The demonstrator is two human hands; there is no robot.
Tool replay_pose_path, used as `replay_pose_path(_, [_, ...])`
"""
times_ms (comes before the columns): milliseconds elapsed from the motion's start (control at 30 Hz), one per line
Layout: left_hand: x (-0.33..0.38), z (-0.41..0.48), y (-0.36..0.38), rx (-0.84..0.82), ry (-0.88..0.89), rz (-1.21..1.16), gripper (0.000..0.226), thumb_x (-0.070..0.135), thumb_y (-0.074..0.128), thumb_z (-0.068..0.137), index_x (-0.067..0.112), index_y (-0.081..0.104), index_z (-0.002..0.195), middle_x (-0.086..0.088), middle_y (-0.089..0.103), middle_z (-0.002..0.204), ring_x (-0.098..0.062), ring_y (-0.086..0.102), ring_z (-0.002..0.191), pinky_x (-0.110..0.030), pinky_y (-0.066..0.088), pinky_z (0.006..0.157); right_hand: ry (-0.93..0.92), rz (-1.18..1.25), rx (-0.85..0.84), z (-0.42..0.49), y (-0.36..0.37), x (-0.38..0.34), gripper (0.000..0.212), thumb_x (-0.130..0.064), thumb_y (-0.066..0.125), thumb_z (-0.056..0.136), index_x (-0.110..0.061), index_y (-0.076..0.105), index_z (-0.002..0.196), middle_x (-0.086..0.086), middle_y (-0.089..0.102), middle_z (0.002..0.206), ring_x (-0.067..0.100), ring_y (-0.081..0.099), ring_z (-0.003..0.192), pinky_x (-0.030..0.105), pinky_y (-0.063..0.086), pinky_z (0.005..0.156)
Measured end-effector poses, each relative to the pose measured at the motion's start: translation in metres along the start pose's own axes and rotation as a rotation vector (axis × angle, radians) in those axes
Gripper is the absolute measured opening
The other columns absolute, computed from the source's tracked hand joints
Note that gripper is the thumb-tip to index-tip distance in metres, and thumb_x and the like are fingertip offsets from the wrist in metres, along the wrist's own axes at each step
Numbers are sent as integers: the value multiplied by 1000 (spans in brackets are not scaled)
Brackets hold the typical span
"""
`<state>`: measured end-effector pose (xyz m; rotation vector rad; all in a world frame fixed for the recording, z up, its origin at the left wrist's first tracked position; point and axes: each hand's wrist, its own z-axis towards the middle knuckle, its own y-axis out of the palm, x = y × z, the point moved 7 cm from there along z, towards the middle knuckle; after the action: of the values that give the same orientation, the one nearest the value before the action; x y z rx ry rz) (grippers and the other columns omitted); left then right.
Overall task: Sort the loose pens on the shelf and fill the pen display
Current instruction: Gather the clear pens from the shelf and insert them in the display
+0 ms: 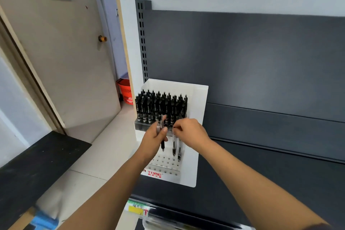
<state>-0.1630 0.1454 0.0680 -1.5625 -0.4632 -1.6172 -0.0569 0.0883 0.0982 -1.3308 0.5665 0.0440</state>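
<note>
Two hands at the pen display (197, 104)
Left hand (155, 141) grips a loose pen (162, 144) in front of it; right hand (190, 132) pinches a standing pen (174, 147) in it.

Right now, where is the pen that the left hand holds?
In the head view, the pen is near the centre, gripped by the left hand before the white pen display, just left of the right hand.

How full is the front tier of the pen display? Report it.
Mostly empty: the front tier shows rows of bare holes, with only a couple of pens upright at its right. The back tier is packed.
</note>
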Motion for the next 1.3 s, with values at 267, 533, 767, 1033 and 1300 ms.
replay_pose_path(267, [-10, 6, -11, 16, 25, 40, 12, 12, 60, 90, 16, 49, 87, -1, 49, 70, -11, 50, 65, -10, 43, 58, 35, -180, 135, -1, 7, -4, 20, -26, 51, 94, -20, 65, 107, 1, 59, 108, 23, 54, 103, 33, 45, 75])
replay_pose_path(533, [-16, 7, -13, -6, 16, 73, 11, 16, 68, 84, 8, 60, 85, 4, 52, 67, -9, 46, 65, -24, 39, 65, 36, -227, 143, -3, 12, -2, 20, -28, 52, 93, -24, 66, 107, -2, 60, 109, 22, 51, 106, 33, 38, 82])
replay_pose_path(767, [-13, 10, -11, -24, 30, 95, 13, 16, 67, 85, 6, 60, 87, 9, 45, 61, -8, 41, 59, -22, 33, 59, 124, 252, 205, 2, -10, -7, 24, -17, 49, 95, -17, 66, 111, -1, 62, 108, 14, 58, 95, 27, 48, 82])
replay_pose_path(1033, [-15, 16, -10, -105, 26, 68, 11, 11, 64, 87, 13, 58, 78, 4, 46, 61, -12, 45, 61, -17, 37, 58, 73, 456, 152, 3, -11, -18, 13, -19, 61, 91, -20, 66, 103, -6, 63, 81, 7, 62, 72, 18, 49, 62])
replay_pose_path(1300, [-15, 11, -21, -7, 30, -12, 29, 24, 56, 93, 23, 44, 119, 21, 48, 101, 3, 48, 92, -10, 38, 75, 87, 149, 249, -2, -19, -13, 12, -23, 57, 94, -14, 65, 92, -3, 64, 77, 15, 62, 72, 34, 54, 72])
